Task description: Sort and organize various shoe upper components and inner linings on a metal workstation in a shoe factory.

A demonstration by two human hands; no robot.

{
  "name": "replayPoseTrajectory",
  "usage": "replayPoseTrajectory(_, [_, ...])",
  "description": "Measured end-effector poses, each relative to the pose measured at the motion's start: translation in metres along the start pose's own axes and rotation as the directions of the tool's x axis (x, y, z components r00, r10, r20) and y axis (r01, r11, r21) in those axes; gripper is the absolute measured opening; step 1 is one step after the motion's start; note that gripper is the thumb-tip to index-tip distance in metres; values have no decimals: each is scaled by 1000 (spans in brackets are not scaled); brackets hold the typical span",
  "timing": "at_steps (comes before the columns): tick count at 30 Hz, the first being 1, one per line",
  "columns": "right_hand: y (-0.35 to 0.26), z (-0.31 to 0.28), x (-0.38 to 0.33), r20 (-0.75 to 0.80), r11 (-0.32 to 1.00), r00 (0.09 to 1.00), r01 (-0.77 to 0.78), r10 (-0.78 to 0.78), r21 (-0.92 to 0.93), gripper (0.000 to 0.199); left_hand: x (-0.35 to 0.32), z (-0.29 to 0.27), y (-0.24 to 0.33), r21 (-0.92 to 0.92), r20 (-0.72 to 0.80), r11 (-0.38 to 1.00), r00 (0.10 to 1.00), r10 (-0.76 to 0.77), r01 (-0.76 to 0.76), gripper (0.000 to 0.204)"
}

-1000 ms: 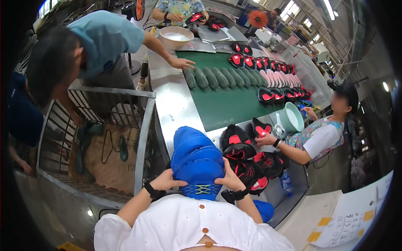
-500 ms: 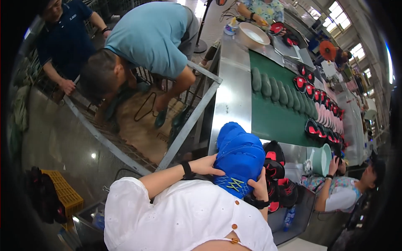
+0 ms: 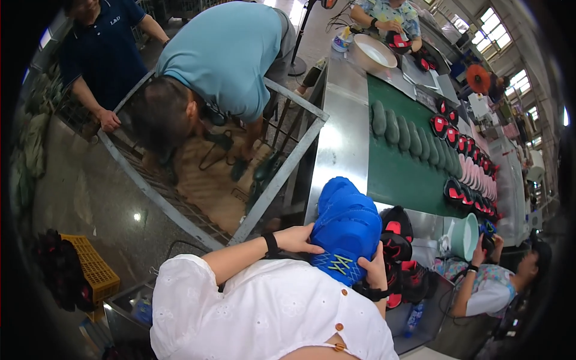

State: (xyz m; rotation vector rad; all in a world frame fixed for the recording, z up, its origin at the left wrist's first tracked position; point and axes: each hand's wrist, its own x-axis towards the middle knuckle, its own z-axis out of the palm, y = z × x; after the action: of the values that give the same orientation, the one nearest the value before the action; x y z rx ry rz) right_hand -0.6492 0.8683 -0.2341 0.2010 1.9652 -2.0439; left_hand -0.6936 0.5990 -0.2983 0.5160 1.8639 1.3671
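Against my front I carry a nested stack of blue shoe uppers (image 3: 347, 225), the nearest one marked with yellow-green lacing lines. My left hand (image 3: 298, 239) is closed on the stack's left side, thumb on top. On the opposite side my right hand (image 3: 375, 268) grips it, its thumb pressed on the near edge. The undersides of both hands are hidden. Just right of the stack lie several black and red shoe uppers (image 3: 397, 249) at the bench end.
A metal-framed cage cart (image 3: 282, 170) stands ahead left, a person in light blue (image 3: 222, 54) bent into it. The green conveyor belt (image 3: 396, 186) carries dark green shoe lasts, pink pieces and black-red uppers. A pale green basin (image 3: 465, 234) sits near a seated person at right; a yellow crate (image 3: 99, 270) is lower left.
The view has shifted slightly, so the bench and cart sit a little further right. My grip on the blue uppers is unchanged. The person in light blue reaches deeper into the cart.
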Motion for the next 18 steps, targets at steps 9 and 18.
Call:
replayPoseTrajectory(9, [-2, 2, -1, -38, 1000, 999, -22, 22, 20, 89, 2, -3, 4, 32, 4, 999, 1000, -19, 19, 89])
replayPoseTrajectory(18, [-3, 1, -10, -81, 999, 997, -7, 10, 35, 90, 9, -1, 4, 3, -15, 1000, 999, 30, -30, 95])
